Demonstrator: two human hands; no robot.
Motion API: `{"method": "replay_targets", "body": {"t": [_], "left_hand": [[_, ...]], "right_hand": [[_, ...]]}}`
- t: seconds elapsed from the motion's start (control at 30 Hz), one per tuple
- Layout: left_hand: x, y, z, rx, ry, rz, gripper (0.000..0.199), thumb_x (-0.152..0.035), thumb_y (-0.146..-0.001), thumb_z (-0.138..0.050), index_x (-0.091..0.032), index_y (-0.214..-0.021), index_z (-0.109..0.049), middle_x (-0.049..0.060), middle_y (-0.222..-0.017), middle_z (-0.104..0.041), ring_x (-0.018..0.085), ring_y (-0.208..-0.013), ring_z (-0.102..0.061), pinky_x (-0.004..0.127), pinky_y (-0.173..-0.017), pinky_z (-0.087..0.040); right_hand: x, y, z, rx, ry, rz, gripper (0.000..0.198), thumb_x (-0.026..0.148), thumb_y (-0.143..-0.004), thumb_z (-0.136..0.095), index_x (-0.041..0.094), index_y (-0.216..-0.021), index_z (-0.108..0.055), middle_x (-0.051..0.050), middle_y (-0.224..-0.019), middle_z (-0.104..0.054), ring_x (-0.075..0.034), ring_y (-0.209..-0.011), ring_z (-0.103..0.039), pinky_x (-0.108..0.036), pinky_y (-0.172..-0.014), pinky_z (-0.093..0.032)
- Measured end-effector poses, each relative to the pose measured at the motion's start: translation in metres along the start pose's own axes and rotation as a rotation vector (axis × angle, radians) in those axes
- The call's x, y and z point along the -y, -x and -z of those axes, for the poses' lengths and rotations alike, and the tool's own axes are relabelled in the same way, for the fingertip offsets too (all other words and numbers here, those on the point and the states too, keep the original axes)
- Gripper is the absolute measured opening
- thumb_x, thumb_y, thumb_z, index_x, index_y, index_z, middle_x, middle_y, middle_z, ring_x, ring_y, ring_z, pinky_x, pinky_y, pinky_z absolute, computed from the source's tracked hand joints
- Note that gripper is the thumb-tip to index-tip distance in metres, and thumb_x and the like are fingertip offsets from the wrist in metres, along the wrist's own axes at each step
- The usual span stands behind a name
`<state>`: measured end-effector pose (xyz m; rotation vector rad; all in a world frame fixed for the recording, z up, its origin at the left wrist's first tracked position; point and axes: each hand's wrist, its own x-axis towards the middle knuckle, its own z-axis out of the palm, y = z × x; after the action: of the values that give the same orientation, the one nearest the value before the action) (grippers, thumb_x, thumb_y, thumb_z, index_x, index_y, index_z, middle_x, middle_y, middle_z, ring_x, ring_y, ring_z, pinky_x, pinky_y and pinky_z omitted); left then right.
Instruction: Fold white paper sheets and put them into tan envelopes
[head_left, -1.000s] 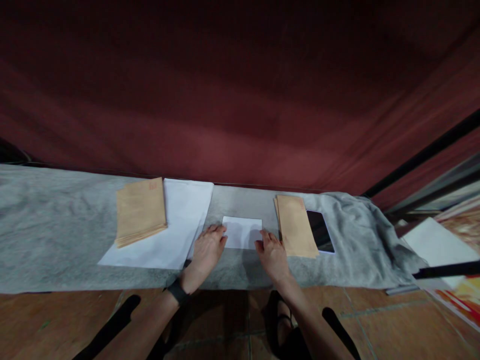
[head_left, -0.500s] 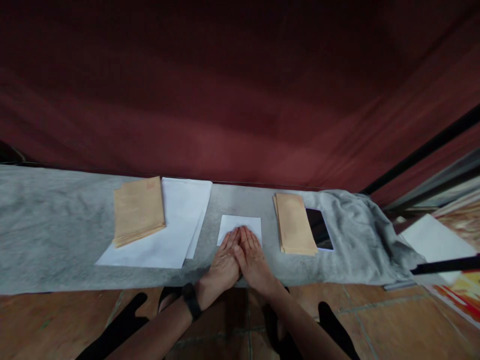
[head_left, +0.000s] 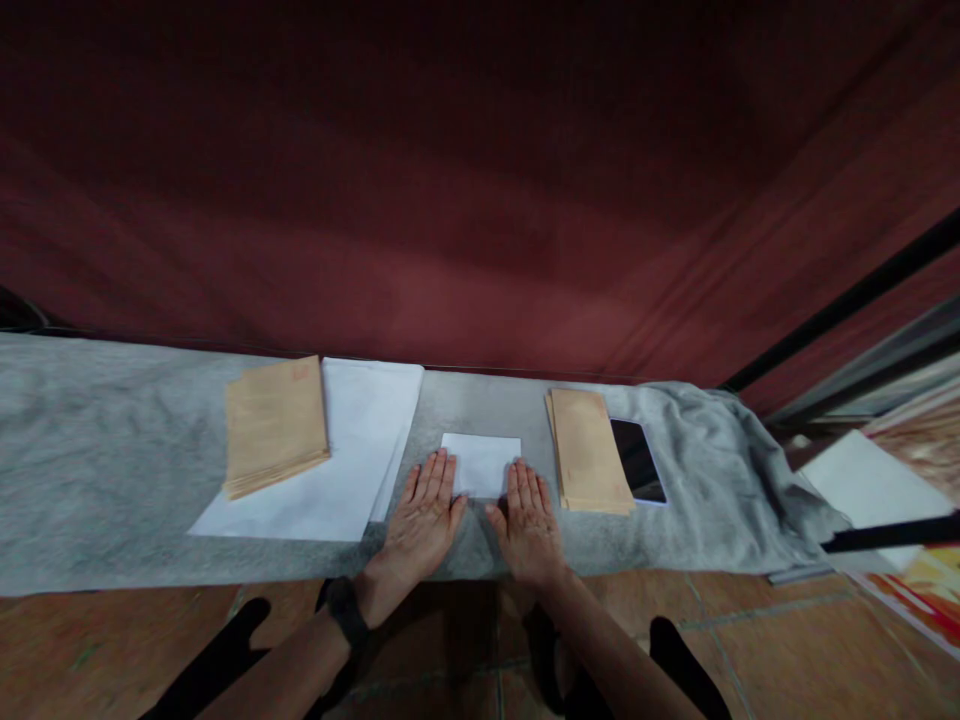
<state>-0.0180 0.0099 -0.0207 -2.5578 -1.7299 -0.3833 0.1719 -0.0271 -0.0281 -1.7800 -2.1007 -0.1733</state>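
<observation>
A small white piece of paper [head_left: 484, 465], seemingly folded, lies flat on the grey cloth in the middle of the head view. My left hand [head_left: 424, 512] rests palm down at its left edge, fingers stretched out and thumb apart. At the right edge lies my right hand [head_left: 528, 520], also flat, its fingertips touching the paper's side. Both hands are open and hold nothing. The paper's lower corners are partly covered by the fingers.
Left of my hands, brown envelopes [head_left: 276, 425] lie on large white sheets [head_left: 367, 430]. On the right, another stack of brown envelopes [head_left: 592, 450] partly covers a dark-screened phone [head_left: 638, 460]. The grey cloth [head_left: 112, 460] covers a narrow surface before a dark red curtain [head_left: 480, 250].
My hands were together over the middle of the paper. They have slid apart to its left and right edges, uncovering its centre.
</observation>
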Motion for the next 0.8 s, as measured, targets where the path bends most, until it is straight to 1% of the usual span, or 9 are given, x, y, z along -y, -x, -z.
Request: {"method": "replay_targets", "body": {"t": [0.1,0.23,0.37,0.43,0.47,0.57,0.63,0.73,0.8], "left_hand": [[0.004,0.002,0.002,0.006,-0.020,0.029,0.060,-0.034,-0.098,-0.032,-0.003,-0.149,-0.037,0.019,-0.158,-0.031,0.028,-0.149,-0.026,0.049,-0.122,-0.022],[0.006,0.003,0.005,0.005,-0.035,0.093,0.059,-0.031,-0.097,-0.034,-0.003,-0.149,-0.037,0.020,-0.157,-0.034,0.028,-0.149,-0.025,0.049,-0.122,-0.022],[0.002,-0.008,0.013,-0.024,-0.034,0.140,0.059,-0.028,-0.095,-0.034,0.002,-0.146,-0.038,0.024,-0.155,-0.035,0.030,-0.149,-0.025,0.050,-0.122,-0.022],[-0.004,-0.018,0.012,-0.038,0.006,0.081,0.058,-0.026,-0.095,-0.034,0.002,-0.146,-0.038,0.023,-0.156,-0.034,0.029,-0.150,-0.023,0.049,-0.122,-0.023],[-0.008,-0.023,0.010,-0.040,0.036,0.034,0.058,-0.025,-0.095,-0.033,0.000,-0.148,-0.037,0.022,-0.157,-0.034,0.028,-0.150,-0.023,0.048,-0.122,-0.024],[-0.019,-0.036,-0.006,-0.033,0.126,-0.109,0.059,-0.022,-0.096,-0.033,-0.009,-0.154,-0.028,0.017,-0.159,-0.033,0.025,-0.150,-0.024,0.047,-0.121,-0.027],[-0.025,-0.040,-0.019,-0.016,0.144,-0.176,0.063,-0.021,-0.096,-0.035,-0.012,-0.157,-0.020,0.017,-0.160,-0.031,0.024,-0.149,-0.025,0.047,-0.121,-0.027],[-0.026,-0.045,-0.031,0.006,0.112,-0.202,0.068,-0.020,-0.095,-0.039,-0.014,-0.158,-0.013,0.017,-0.161,-0.026,0.025,-0.150,-0.024,0.049,-0.121,-0.025],[-0.024,-0.047,-0.032,0.017,0.078,-0.190,0.068,-0.019,-0.095,-0.038,-0.014,-0.158,-0.013,0.018,-0.161,-0.026,0.026,-0.150,-0.025,0.050,-0.121,-0.025]], "right_hand": [[-0.004,0.002,-0.001,0.011,0.023,-0.014,0.068,0.049,-0.103,-0.034,0.002,-0.152,-0.030,-0.024,-0.156,-0.035,-0.031,-0.146,-0.032,-0.050,-0.118,-0.029],[-0.006,0.005,-0.002,0.025,0.013,-0.053,0.067,0.049,-0.103,-0.033,0.005,-0.153,-0.029,-0.022,-0.157,-0.034,-0.031,-0.146,-0.031,-0.051,-0.118,-0.029],[-0.005,-0.004,0.003,0.032,-0.030,-0.111,0.062,0.045,-0.104,-0.031,0.003,-0.150,-0.037,-0.023,-0.155,-0.038,-0.031,-0.146,-0.032,-0.051,-0.117,-0.031],[-0.002,-0.014,0.006,0.023,-0.075,-0.135,0.060,0.043,-0.105,-0.027,0.003,-0.149,-0.039,-0.022,-0.153,-0.041,-0.030,-0.146,-0.032,-0.051,-0.117,-0.032],[0.000,-0.020,0.007,0.020,-0.105,-0.137,0.060,0.042,-0.106,-0.024,0.004,-0.149,-0.039,-0.020,-0.153,-0.042,-0.029,-0.146,-0.032,-0.051,-0.117,-0.032],[0.008,-0.041,0.006,0.040,-0.210,-0.106,0.058,0.041,-0.106,-0.019,0.009,-0.149,-0.042,-0.015,-0.153,-0.043,-0.024,-0.146,-0.034,-0.046,-0.117,-0.033],[0.015,-0.053,0.002,0.063,-0.258,-0.082,0.056,0.038,-0.106,-0.019,0.011,-0.148,-0.043,-0.013,-0.153,-0.045,-0.021,-0.145,-0.035,-0.043,-0.118,-0.034],[0.022,-0.064,-0.006,0.090,-0.275,-0.075,0.053,0.034,-0.106,-0.019,0.012,-0.147,-0.045,-0.012,-0.151,-0.047,-0.019,-0.144,-0.038,-0.041,-0.118,-0.034],[0.023,-0.066,-0.011,0.094,-0.255,-0.087,0.052,0.033,-0.106,-0.020,0.013,-0.147,-0.045,-0.012,-0.151,-0.048,-0.020,-0.144,-0.038,-0.042,-0.118,-0.034]]}}
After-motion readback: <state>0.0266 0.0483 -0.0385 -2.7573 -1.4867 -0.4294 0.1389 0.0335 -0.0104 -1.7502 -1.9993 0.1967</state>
